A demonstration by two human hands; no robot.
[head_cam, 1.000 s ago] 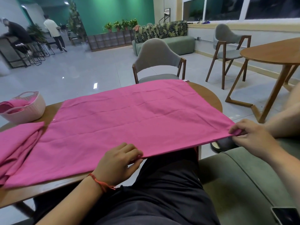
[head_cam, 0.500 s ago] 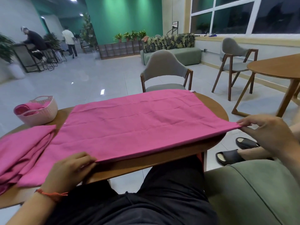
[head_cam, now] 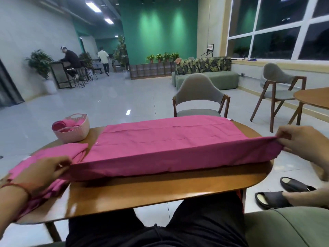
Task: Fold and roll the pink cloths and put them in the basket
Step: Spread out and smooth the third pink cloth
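A large pink cloth lies spread across the wooden table, its near edge lifted off the tabletop. My left hand pinches the cloth's near left corner. My right hand pinches the near right corner past the table's right end. The raised edge stretches taut between both hands. A heap of more pink cloths lies at the left, partly under my left hand. The pale pink basket stands at the far left of the table with rolled pink cloths inside.
A grey chair faces me across the table. Another chair and a round table stand at the right. Black sandals and another person's leg are on the floor at right. Two people are far back left.
Both hands have lifted the cloth's near edge off the table and carried it forward. My left hand slid left to the corner. The camera has tilted up.
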